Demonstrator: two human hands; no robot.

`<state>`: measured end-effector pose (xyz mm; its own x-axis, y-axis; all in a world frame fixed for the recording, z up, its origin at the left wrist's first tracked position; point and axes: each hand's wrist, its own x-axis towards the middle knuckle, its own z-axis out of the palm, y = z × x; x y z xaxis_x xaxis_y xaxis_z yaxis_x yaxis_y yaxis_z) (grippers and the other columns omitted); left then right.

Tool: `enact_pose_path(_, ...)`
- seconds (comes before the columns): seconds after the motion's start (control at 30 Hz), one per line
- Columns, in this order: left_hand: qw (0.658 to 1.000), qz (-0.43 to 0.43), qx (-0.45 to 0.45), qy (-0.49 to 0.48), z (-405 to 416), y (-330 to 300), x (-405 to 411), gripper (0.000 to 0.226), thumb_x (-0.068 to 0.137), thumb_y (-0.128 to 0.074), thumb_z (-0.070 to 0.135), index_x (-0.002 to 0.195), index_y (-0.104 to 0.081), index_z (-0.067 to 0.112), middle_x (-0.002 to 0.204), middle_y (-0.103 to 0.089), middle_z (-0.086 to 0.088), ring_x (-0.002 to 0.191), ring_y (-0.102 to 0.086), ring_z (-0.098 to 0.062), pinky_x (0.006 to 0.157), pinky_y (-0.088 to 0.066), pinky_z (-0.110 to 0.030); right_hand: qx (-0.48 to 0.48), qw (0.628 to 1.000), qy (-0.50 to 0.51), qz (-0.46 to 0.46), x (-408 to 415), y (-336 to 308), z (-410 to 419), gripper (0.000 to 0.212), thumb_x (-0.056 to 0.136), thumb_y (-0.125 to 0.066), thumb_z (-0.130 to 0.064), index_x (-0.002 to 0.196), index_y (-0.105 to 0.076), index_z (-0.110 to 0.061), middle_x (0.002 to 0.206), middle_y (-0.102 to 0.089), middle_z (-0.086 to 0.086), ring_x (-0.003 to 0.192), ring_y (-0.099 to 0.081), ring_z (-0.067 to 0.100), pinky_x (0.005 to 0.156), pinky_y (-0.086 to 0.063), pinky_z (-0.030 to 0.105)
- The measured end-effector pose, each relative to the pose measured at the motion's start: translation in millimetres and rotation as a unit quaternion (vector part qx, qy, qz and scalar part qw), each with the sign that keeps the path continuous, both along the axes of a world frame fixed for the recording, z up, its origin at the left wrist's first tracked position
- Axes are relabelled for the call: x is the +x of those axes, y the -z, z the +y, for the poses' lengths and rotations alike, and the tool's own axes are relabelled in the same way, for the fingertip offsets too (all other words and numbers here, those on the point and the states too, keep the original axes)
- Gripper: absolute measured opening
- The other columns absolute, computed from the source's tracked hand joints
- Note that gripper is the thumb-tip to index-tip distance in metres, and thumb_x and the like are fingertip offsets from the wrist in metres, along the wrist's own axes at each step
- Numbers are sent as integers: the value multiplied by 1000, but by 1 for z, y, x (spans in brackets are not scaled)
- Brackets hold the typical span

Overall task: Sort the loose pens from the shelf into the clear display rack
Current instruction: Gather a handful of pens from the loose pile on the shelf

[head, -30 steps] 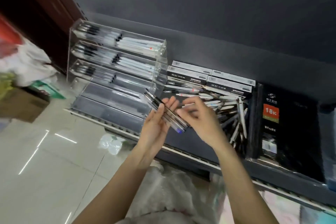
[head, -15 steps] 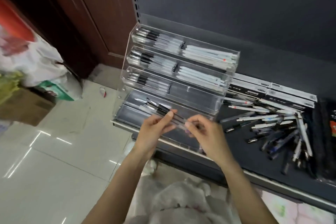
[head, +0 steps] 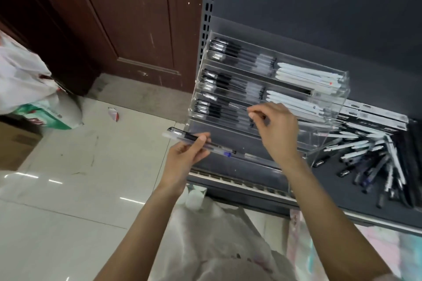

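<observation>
Head view: the left hand [head: 187, 155] pinches a small bundle of clear-barrelled gel pens [head: 196, 141], held level just in front of the clear display rack [head: 328, 121]. At two o'clock from it the right hand [head: 274, 130] hangs over the rack's third tier, thumb and forefinger pinching one thin pen [head: 237, 107]. The rack stands at the left end of the dark shelf [head: 331, 180]. Loose pens [head: 370, 157] lie heaped at three o'clock from the hands.
</observation>
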<state>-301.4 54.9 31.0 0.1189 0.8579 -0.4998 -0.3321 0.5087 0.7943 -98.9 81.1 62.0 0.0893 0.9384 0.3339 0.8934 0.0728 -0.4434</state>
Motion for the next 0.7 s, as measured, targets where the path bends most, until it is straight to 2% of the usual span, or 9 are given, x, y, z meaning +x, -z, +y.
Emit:
enact_pose_path(0.1, 1000, -9, -5, -4, 6, 1, -6, 17, 91, -58, 16, 93, -72, 8, 97, -74, -2, 96, -68, -12, 74, -52, -16, 14, 991, -46, -128, -6, 8, 15, 7, 78, -74, -13, 84, -74, -17, 80, -72, -2, 74, -66, 17, 67, -52, 28)
enact_pose_path(0.2, 1000, -10, -5, 3, 9, 2, -8, 23, 91, -58, 17, 88, -68, -4, 101, -74, 2, 97, -68, -10, 74, -52, -15, -5, 958, -66, -278, -7, 17, 23, 16, 65, -82, -8, 72, -72, -18, 72, -68, -3, 65, -62, 14, 54, -48, 21)
enact_pose_path(0.27, 1000, -8, -6, 7, 12, 1, -9, 29, 91, -59, 19, 90, -62, -10, 104, -73, 4, 97, -68, -8, 75, -52, -15, -33, 945, -60, -320, -10, 23, 26, 23, 57, -82, -2, 67, -69, -17, 69, -63, -3, 64, -57, 13, 45, -41, 18)
enact_pose_path(0.33, 1000, -11, -5, 11, 14, 0, -10, 24, 91, -59, 19, 89, -58, -5, 105, -73, 4, 99, -67, -7, 75, -51, -15, -43, 946, -46, -317, -12, 25, 28, 25, 54, -82, 2, 65, -67, -15, 67, -60, -1, 60, -55, 12, 41, -37, 18)
enact_pose_path(0.43, 1000, -10, -6, 18, 16, -2, -7, 28, 91, -59, 19, 70, -56, 0, 105, -73, 2, 99, -67, -7, 78, -52, -17, -12, 968, -29, -250, -14, 21, 23, 10, 74, -77, -10, 75, -68, -14, 74, -63, -1, 58, -59, 12, 42, -48, 21)
enact_pose_path(0.47, 1000, -11, -6, 15, 16, -2, -4, 30, 91, -59, 19, 65, -60, 4, 105, -73, 2, 98, -68, -8, 79, -53, -18, -12, 980, -34, -194, -16, 17, 17, 4, 82, -72, -16, 81, -69, -14, 79, -64, 0, 60, -61, 12, 45, -51, 24)
enact_pose_path(0.5, 1000, -12, -5, 10, 16, -3, -2, 28, 90, -60, 19, 63, -64, 12, 104, -73, 1, 95, -68, -8, 80, -54, -18, -29, 991, -42, -121, -19, 11, 10, 9, 88, -66, -22, 86, -70, -15, 83, -66, -1, 63, -62, 11, 49, -52, 25)
enact_pose_path(0.6, 1000, -9, -2, 7, 18, -6, 5, 16, 89, -61, 20, 77, -69, 13, 98, -74, 2, 89, -70, -10, 81, -54, -19, -131, 986, -85, 62, -29, -2, -14, 18, 91, -60, -33, 96, -71, -21, 90, -69, -8, 72, -61, 4, 64, -52, 23)
enact_pose_path(0.7, 1000, -13, 8, 16, 19, -9, 13, 19, 90, -60, 19, 84, -73, 6, 97, -74, 3, 92, -69, -11, 77, -54, -17, -147, 978, -90, 117, -29, 0, -27, 11, 85, -68, -26, 92, -74, -21, 83, -70, -11, 70, -59, 2, 64, -47, 16)
